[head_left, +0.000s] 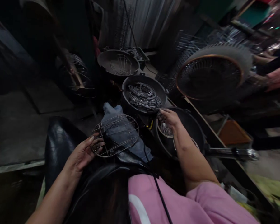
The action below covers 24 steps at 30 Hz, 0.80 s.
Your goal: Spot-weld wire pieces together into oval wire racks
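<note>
The left hand (85, 151) pinches the near left end of a round wire rack (118, 135), its fingers curled at the rim. The rack sits tilted above the lap, over a blue cloth (123, 130). The right hand (168, 119), fingers bunched, reaches over a small bowl (164, 129) of metal bits at the right; whether it pinches one, I cannot tell. The bowl lies in a large dark pan (191, 124). Farther off, a black pan (165, 100) holds coiled wire rings (144, 95). Beyond it, to the left, another pan (101, 60) holds a wire frame (121, 65).
</note>
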Each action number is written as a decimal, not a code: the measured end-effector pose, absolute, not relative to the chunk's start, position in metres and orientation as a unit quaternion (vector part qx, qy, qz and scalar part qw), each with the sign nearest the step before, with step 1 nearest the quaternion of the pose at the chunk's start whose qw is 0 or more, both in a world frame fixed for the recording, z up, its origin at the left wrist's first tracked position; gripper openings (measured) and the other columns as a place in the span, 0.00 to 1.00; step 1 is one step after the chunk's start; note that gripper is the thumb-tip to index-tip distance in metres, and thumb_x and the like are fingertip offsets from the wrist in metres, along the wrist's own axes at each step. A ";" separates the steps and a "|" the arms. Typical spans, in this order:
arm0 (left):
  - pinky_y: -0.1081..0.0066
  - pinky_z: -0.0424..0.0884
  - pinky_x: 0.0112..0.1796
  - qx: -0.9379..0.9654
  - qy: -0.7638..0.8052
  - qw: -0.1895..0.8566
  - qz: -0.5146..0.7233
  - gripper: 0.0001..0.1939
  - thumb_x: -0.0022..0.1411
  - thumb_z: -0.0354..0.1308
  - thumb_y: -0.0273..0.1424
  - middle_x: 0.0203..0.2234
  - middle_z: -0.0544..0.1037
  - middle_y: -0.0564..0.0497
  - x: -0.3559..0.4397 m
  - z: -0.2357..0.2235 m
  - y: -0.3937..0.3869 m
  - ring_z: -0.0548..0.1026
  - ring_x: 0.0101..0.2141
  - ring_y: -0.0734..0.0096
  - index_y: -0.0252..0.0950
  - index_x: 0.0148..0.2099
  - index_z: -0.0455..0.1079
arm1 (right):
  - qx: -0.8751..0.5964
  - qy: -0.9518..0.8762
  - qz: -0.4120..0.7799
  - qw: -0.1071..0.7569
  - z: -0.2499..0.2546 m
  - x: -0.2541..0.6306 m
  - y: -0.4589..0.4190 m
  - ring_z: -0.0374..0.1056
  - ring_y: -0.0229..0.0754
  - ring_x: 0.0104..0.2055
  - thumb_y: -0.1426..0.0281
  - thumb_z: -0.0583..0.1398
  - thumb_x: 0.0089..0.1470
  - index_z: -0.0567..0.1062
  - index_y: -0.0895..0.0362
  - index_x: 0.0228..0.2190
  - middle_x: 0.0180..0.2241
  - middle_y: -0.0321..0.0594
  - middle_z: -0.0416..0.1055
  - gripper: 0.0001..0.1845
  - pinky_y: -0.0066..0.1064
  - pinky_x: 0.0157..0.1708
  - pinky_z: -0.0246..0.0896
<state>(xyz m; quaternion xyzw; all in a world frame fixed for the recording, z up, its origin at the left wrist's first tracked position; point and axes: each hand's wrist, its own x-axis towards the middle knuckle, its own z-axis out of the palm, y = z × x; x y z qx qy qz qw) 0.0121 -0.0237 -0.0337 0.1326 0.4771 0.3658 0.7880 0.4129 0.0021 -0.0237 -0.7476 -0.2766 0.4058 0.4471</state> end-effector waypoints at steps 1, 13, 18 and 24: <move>0.67 0.73 0.33 0.127 0.480 0.782 0.377 0.14 0.55 0.52 0.21 0.32 0.76 0.42 0.013 -0.035 -0.024 0.75 0.33 0.64 0.31 0.45 0.68 | -0.776 -0.253 0.371 0.443 -0.028 0.433 -0.004 0.60 0.30 0.16 0.62 0.61 0.42 0.71 0.61 0.36 0.21 0.36 0.68 0.20 0.21 0.14 0.51; 0.62 0.73 0.30 0.161 0.481 0.753 0.419 0.16 0.55 0.54 0.25 0.30 0.76 0.46 0.038 -0.031 -0.028 0.76 0.32 0.59 0.36 0.47 0.66 | -0.908 -0.269 0.207 0.245 -0.128 0.479 -0.019 0.68 0.41 0.30 0.78 0.63 0.29 0.73 0.59 0.16 0.21 0.42 0.71 0.05 0.25 0.27 0.57; 0.64 0.73 0.29 0.126 0.496 0.722 0.465 0.13 0.57 0.52 0.26 0.26 0.75 0.48 0.037 -0.024 -0.025 0.76 0.29 0.61 0.34 0.46 0.66 | -0.909 -0.301 0.199 0.210 -0.118 0.495 -0.026 0.69 0.46 0.35 0.76 0.62 0.33 0.75 0.59 0.17 0.29 0.48 0.74 0.01 0.28 0.30 0.60; 0.66 0.73 0.28 0.091 0.475 0.710 0.512 0.14 0.57 0.52 0.28 0.25 0.75 0.49 0.023 -0.009 -0.022 0.76 0.28 0.63 0.33 0.47 0.66 | -0.917 -0.309 0.159 0.197 -0.097 0.491 -0.035 0.67 0.55 0.38 0.72 0.59 0.38 0.76 0.59 0.23 0.33 0.52 0.73 0.07 0.39 0.33 0.59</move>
